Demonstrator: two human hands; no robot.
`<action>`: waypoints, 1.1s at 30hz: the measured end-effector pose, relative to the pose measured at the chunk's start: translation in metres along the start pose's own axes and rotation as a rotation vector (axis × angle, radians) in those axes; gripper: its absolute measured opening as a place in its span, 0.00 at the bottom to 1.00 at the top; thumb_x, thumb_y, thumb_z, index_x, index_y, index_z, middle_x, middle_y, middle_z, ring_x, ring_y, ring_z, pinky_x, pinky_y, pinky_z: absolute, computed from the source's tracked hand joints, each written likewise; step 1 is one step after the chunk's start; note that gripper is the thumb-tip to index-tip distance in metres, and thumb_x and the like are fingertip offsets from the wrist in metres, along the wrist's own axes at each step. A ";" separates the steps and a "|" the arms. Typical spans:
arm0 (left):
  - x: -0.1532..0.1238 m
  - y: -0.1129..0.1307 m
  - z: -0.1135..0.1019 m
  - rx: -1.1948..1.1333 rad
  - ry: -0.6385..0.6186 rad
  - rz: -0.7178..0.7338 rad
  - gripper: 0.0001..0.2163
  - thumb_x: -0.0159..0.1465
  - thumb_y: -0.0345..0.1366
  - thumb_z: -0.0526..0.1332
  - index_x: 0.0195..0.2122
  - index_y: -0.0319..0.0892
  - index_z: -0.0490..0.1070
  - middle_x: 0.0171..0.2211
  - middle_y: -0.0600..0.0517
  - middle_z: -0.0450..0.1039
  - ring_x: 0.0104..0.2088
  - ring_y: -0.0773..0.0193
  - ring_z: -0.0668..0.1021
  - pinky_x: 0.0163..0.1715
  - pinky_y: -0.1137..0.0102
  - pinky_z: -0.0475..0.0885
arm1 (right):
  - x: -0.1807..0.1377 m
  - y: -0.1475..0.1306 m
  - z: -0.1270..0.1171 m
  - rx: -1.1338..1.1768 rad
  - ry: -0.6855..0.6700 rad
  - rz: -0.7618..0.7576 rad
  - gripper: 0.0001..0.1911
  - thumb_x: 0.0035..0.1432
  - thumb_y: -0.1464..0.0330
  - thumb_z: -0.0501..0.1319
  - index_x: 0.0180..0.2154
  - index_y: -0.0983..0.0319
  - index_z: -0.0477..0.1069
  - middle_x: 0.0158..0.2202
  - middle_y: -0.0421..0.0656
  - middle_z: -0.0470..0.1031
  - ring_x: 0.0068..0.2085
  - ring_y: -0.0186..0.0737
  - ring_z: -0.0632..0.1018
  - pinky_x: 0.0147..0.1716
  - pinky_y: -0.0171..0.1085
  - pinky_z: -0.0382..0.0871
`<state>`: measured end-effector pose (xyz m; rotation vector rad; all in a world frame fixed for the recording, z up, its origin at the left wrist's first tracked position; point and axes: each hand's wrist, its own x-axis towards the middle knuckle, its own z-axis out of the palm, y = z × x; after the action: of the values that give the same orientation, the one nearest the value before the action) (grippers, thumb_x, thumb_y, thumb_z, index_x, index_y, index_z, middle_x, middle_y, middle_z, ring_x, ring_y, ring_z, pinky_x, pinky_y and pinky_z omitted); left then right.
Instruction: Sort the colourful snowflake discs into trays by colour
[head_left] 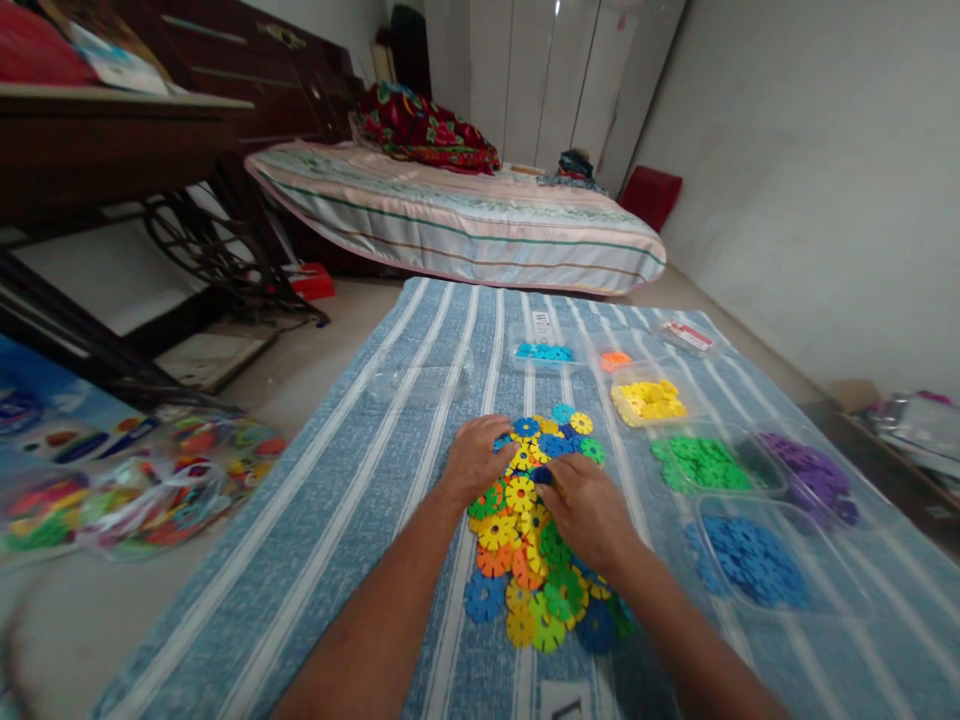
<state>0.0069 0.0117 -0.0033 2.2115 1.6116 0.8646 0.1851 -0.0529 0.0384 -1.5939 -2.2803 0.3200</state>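
Observation:
A mixed heap of notched plastic snowflake discs lies on the striped cloth in yellow, blue, green and orange. My left hand rests at the heap's upper left side, its fingers apart and touching discs. On the right side of the heap, my right hand has its fingers closed on a dark blue disc. Part of that disc is covered by the fingers. Below both hands, more green, orange and blue discs spread towards the near edge, partly hidden by my right forearm.
Clear containers hold sorted discs on the right: light blue, orange, yellow, green, purple and blue. A transparent container stands left. Beyond are a bed and a sewing-machine table.

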 end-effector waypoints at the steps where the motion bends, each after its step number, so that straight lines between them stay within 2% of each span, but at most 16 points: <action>1: 0.000 0.000 0.000 -0.003 0.001 -0.001 0.11 0.59 0.38 0.57 0.39 0.42 0.74 0.47 0.47 0.74 0.51 0.58 0.72 0.55 0.58 0.63 | 0.003 0.000 0.004 -0.006 0.009 0.013 0.10 0.59 0.68 0.55 0.39 0.63 0.73 0.41 0.48 0.73 0.46 0.46 0.71 0.48 0.42 0.63; 4: -0.002 0.000 -0.001 -0.014 0.013 0.011 0.10 0.59 0.38 0.57 0.39 0.42 0.74 0.47 0.47 0.74 0.51 0.58 0.73 0.55 0.58 0.64 | 0.005 0.005 0.014 0.030 0.057 0.030 0.10 0.58 0.68 0.56 0.39 0.64 0.73 0.43 0.50 0.72 0.48 0.47 0.70 0.50 0.44 0.63; 8: -0.004 0.001 0.000 -0.032 0.057 0.036 0.09 0.58 0.36 0.57 0.37 0.43 0.74 0.44 0.48 0.76 0.48 0.59 0.75 0.53 0.59 0.67 | 0.001 0.016 0.023 0.189 0.147 0.013 0.08 0.54 0.69 0.59 0.36 0.62 0.73 0.43 0.49 0.73 0.47 0.45 0.71 0.48 0.42 0.64; 13: -0.005 -0.003 -0.001 -0.071 0.226 0.030 0.10 0.60 0.35 0.55 0.39 0.41 0.73 0.43 0.46 0.76 0.46 0.61 0.76 0.49 0.64 0.71 | -0.001 0.033 0.020 0.500 0.253 0.068 0.04 0.50 0.67 0.60 0.27 0.59 0.73 0.38 0.45 0.75 0.43 0.43 0.74 0.46 0.42 0.66; 18: 0.001 -0.012 -0.028 0.161 0.450 0.008 0.11 0.61 0.33 0.52 0.41 0.40 0.71 0.46 0.44 0.74 0.49 0.59 0.73 0.51 0.61 0.69 | -0.002 0.049 0.012 0.727 0.321 0.210 0.10 0.49 0.61 0.62 0.23 0.59 0.72 0.34 0.43 0.77 0.38 0.42 0.76 0.43 0.42 0.69; 20: 0.004 -0.014 -0.044 0.310 0.478 -0.036 0.12 0.60 0.32 0.52 0.43 0.39 0.70 0.48 0.43 0.72 0.51 0.57 0.71 0.52 0.59 0.66 | -0.004 0.054 0.012 0.763 0.377 0.283 0.11 0.48 0.58 0.63 0.25 0.60 0.73 0.32 0.43 0.78 0.36 0.42 0.77 0.41 0.41 0.70; 23: 0.007 -0.018 -0.064 0.551 0.419 -0.148 0.15 0.57 0.31 0.55 0.46 0.38 0.68 0.52 0.41 0.68 0.55 0.50 0.67 0.53 0.54 0.62 | -0.007 0.060 0.015 0.780 0.439 0.384 0.14 0.47 0.56 0.63 0.27 0.61 0.74 0.27 0.42 0.77 0.30 0.40 0.76 0.33 0.39 0.71; 25: 0.008 -0.022 -0.073 0.669 0.319 -0.218 0.16 0.56 0.32 0.55 0.47 0.39 0.68 0.52 0.40 0.68 0.55 0.48 0.66 0.54 0.51 0.58 | -0.007 0.062 0.017 0.776 0.472 0.421 0.15 0.46 0.56 0.64 0.26 0.62 0.74 0.23 0.40 0.75 0.26 0.38 0.74 0.28 0.36 0.69; 29: 0.010 -0.031 -0.080 0.783 0.086 -0.310 0.12 0.59 0.32 0.51 0.41 0.39 0.70 0.39 0.42 0.75 0.45 0.50 0.73 0.55 0.47 0.51 | -0.005 0.066 0.018 0.813 0.492 0.449 0.15 0.44 0.56 0.65 0.23 0.62 0.73 0.20 0.39 0.72 0.23 0.35 0.71 0.23 0.34 0.66; 33: 0.004 -0.031 -0.081 0.819 0.016 -0.272 0.12 0.61 0.32 0.49 0.37 0.41 0.72 0.36 0.44 0.76 0.42 0.52 0.74 0.56 0.48 0.49 | -0.004 0.070 0.020 0.843 0.466 0.435 0.15 0.44 0.56 0.65 0.23 0.63 0.74 0.20 0.39 0.72 0.23 0.35 0.70 0.24 0.34 0.65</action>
<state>-0.0648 0.0161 0.0449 2.3305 2.5164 0.1331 0.2386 -0.0318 -0.0066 -1.4525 -1.1797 0.7901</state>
